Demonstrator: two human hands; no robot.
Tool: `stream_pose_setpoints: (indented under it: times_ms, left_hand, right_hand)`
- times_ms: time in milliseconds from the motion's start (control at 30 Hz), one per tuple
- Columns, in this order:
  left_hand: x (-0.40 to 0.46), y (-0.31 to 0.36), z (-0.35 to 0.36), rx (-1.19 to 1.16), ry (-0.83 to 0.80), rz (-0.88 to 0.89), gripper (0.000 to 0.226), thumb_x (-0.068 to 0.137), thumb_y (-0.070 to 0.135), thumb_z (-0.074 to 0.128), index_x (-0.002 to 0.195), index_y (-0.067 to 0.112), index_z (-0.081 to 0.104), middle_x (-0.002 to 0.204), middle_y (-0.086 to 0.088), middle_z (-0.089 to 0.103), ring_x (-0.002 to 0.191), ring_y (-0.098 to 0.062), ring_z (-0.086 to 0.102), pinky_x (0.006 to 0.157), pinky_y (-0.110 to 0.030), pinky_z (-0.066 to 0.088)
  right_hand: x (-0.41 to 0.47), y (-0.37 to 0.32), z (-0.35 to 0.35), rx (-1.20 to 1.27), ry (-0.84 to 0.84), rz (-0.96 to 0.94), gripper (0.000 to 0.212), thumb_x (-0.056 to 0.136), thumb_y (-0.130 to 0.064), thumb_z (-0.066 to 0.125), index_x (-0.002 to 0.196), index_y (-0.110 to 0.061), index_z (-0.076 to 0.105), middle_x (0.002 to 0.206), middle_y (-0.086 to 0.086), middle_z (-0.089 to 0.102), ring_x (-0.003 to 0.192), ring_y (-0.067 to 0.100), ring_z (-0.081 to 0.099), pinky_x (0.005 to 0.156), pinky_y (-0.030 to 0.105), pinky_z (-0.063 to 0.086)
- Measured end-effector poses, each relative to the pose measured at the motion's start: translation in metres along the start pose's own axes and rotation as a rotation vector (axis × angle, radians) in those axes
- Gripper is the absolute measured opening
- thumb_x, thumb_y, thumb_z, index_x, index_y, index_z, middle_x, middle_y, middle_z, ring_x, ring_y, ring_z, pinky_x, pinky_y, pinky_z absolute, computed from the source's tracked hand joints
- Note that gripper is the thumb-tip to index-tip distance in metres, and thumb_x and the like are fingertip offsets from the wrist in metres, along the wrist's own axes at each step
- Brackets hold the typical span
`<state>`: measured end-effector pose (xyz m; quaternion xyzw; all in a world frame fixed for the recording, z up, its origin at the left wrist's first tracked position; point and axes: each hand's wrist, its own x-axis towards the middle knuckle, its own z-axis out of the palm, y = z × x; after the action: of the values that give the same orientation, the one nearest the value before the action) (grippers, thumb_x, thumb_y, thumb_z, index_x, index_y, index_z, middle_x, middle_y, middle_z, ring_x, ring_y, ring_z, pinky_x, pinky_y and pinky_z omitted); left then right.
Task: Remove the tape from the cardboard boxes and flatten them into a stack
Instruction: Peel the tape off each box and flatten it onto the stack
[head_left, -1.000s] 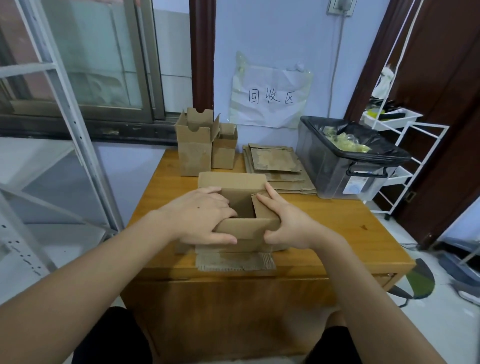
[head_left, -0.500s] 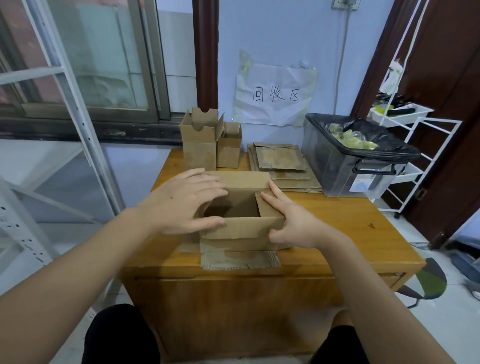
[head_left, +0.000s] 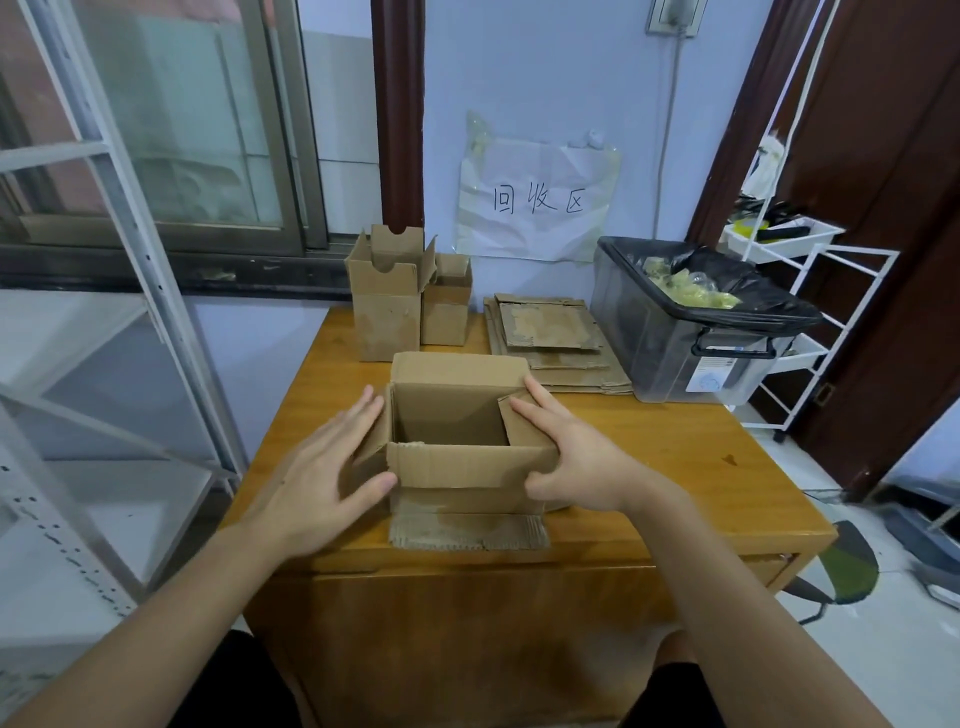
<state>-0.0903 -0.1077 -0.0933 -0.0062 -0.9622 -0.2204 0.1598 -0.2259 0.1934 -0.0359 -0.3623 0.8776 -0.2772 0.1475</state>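
An open brown cardboard box (head_left: 470, 470) stands near the front of the wooden table (head_left: 675, 467), its flaps spread and its inside bare. My left hand (head_left: 322, 467) lies flat against the box's left side, fingers straight and thumb at the front corner. My right hand (head_left: 571, 457) presses on the right flap with straight fingers, thumb against the front right corner. Two more upright open boxes, a taller one (head_left: 387, 306) and a smaller one (head_left: 447, 306), stand at the table's back. A stack of flattened boxes (head_left: 550, 338) lies to their right.
A dark plastic bin (head_left: 670, 343) lined with a black bag, holding crumpled tape, sits at the table's back right. A white wire rack (head_left: 810, 312) stands right of the table, a grey metal shelf frame (head_left: 130, 291) to the left. A paper sign (head_left: 535, 202) hangs on the wall.
My left hand has come out of the box opening and moved to its left outer side with fingers straightened. My right hand has stayed on the right flap.
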Motion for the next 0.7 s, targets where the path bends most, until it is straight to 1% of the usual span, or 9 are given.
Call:
stream_pose_setpoints:
  times_ms: [100, 167, 267, 367, 433, 500, 567, 633, 700]
  left_hand:
    - [0.012, 0.020, 0.000, -0.120, 0.002, -0.049, 0.085, 0.092, 0.080, 0.038, 0.163, 0.048, 0.004, 0.168, 0.029, -0.007, 0.152, -0.001, 0.010, 0.120, -0.040, 0.021]
    - [0.025, 0.035, -0.005, -0.125, -0.022, -0.113, 0.089, 0.093, 0.081, 0.038, 0.163, 0.044, -0.003, 0.169, 0.022, -0.010, 0.156, -0.010, 0.012, 0.123, -0.047, 0.023]
    - [0.049, 0.051, -0.013, -0.121, -0.106, -0.211, 0.107, 0.082, 0.088, 0.034, 0.163, 0.037, -0.014, 0.170, 0.015, -0.020, 0.159, -0.017, 0.004, 0.125, -0.053, 0.018]
    - [0.063, 0.054, -0.007, -0.024, -0.133, -0.153, 0.124, 0.071, 0.103, 0.025, 0.165, 0.030, -0.010, 0.171, 0.009, -0.019, 0.159, -0.015, -0.007, 0.126, -0.046, 0.002]
    - [0.065, 0.054, -0.002, 0.001, -0.120, -0.149, 0.133, 0.064, 0.107, 0.028, 0.167, 0.028, -0.004, 0.172, 0.009, -0.013, 0.159, -0.012, -0.009, 0.123, -0.040, -0.003]
    - [0.064, 0.054, -0.001, -0.006, -0.129, -0.167, 0.134, 0.064, 0.103, 0.039, 0.167, 0.028, -0.001, 0.172, 0.011, -0.011, 0.158, -0.010, -0.009, 0.123, -0.039, -0.002]
    - [0.063, 0.055, -0.003, -0.023, -0.145, -0.171, 0.132, 0.065, 0.099, 0.044, 0.167, 0.028, -0.002, 0.172, 0.012, -0.011, 0.158, -0.009, -0.011, 0.126, -0.041, 0.001]
    - [0.063, 0.055, -0.004, -0.039, -0.154, -0.169, 0.131, 0.067, 0.098, 0.048, 0.167, 0.029, -0.002, 0.172, 0.013, -0.012, 0.158, -0.008, -0.011, 0.126, -0.041, 0.003]
    - [0.062, 0.056, -0.004, -0.052, -0.156, -0.174, 0.130, 0.068, 0.096, 0.050, 0.167, 0.030, -0.002, 0.172, 0.014, -0.012, 0.158, -0.007, -0.011, 0.126, -0.042, 0.005]
  right_hand:
    - [0.000, 0.001, 0.001, 0.017, 0.003, -0.008, 0.100, 0.078, -0.031, 0.072, 0.162, -0.034, 0.019, 0.158, -0.041, -0.015, 0.140, 0.008, 0.034, 0.089, 0.021, 0.053]
    - [0.000, 0.001, 0.000, 0.016, 0.000, -0.014, 0.100, 0.077, -0.032, 0.071, 0.162, -0.034, 0.019, 0.158, -0.042, -0.016, 0.140, 0.008, 0.035, 0.088, 0.021, 0.052]
    - [0.000, 0.000, 0.000, 0.003, -0.004, -0.022, 0.100, 0.076, -0.035, 0.071, 0.162, -0.034, 0.019, 0.157, -0.042, -0.016, 0.137, 0.009, 0.038, 0.088, 0.024, 0.055]
    - [-0.001, 0.000, 0.000, -0.012, -0.009, -0.040, 0.100, 0.076, -0.035, 0.071, 0.162, -0.033, 0.018, 0.158, -0.041, -0.017, 0.138, 0.010, 0.037, 0.091, 0.026, 0.055]
    - [-0.001, 0.000, -0.001, -0.026, -0.026, -0.057, 0.101, 0.077, -0.038, 0.069, 0.163, -0.032, 0.016, 0.159, -0.038, -0.019, 0.143, 0.011, 0.032, 0.097, 0.027, 0.052]
    - [0.000, -0.001, -0.004, -0.065, -0.055, -0.055, 0.100, 0.080, -0.043, 0.066, 0.163, -0.031, 0.013, 0.163, -0.030, -0.021, 0.155, 0.014, 0.010, 0.115, 0.035, 0.039]
    - [0.002, -0.005, -0.008, -0.168, -0.047, -0.042, 0.097, 0.086, -0.054, 0.065, 0.163, -0.031, 0.011, 0.167, -0.019, -0.019, 0.155, 0.009, -0.016, 0.127, 0.046, 0.013]
    - [0.005, -0.012, -0.008, -0.320, 0.012, -0.089, 0.095, 0.088, -0.068, 0.058, 0.163, -0.033, 0.012, 0.169, -0.013, -0.015, 0.152, 0.008, -0.024, 0.127, 0.046, -0.002]
    - [0.011, -0.020, -0.002, -0.424, 0.039, -0.175, 0.092, 0.087, -0.078, 0.050, 0.162, -0.034, 0.020, 0.171, -0.011, -0.002, 0.154, 0.008, -0.020, 0.126, 0.045, -0.007]
